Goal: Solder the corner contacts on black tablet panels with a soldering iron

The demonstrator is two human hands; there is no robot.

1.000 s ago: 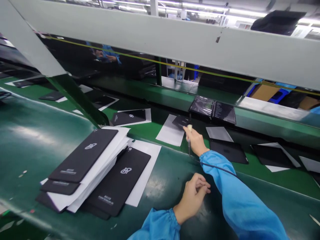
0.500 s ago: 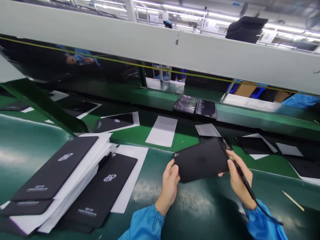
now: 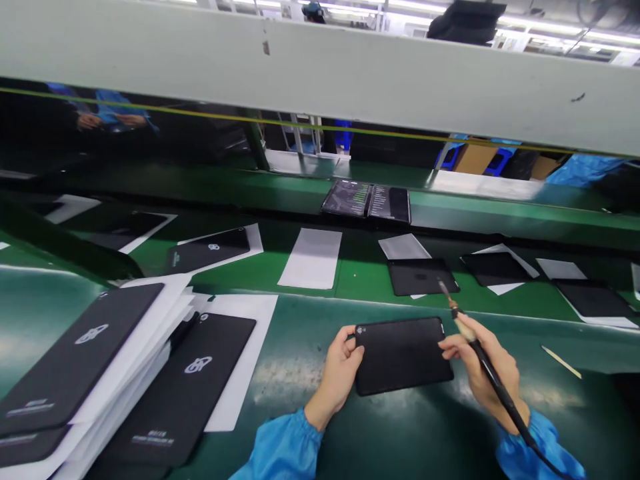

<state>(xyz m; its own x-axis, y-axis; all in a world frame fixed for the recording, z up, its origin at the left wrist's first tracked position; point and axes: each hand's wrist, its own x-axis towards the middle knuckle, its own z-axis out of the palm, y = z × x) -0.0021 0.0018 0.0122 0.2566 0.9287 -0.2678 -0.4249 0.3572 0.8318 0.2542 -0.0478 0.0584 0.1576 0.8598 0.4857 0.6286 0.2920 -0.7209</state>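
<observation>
A black tablet back cover [image 3: 403, 355] lies flat on the green bench right in front of me. My left hand [image 3: 343, 370] grips its left edge, fingers curled round it. My right hand [image 3: 483, 370] touches the cover's right edge with its fingertips while holding a thin corded tool [image 3: 480, 363] like a pen, its tip pointing up and away from me.
A pile of black covers with white sheets [image 3: 100, 373] sits at the left. On the green conveyor [image 3: 360, 277] behind lie more covers, a white sheet [image 3: 313, 258] and two lit tablets [image 3: 367, 200]. A thin stick [image 3: 561, 361] lies at the right. Other people's blue sleeves [image 3: 110, 117] show across the line.
My right hand reached out to the conveyor, took a black cover and brought it back. Both hands then lowered it flat onto the bench in front of me.
</observation>
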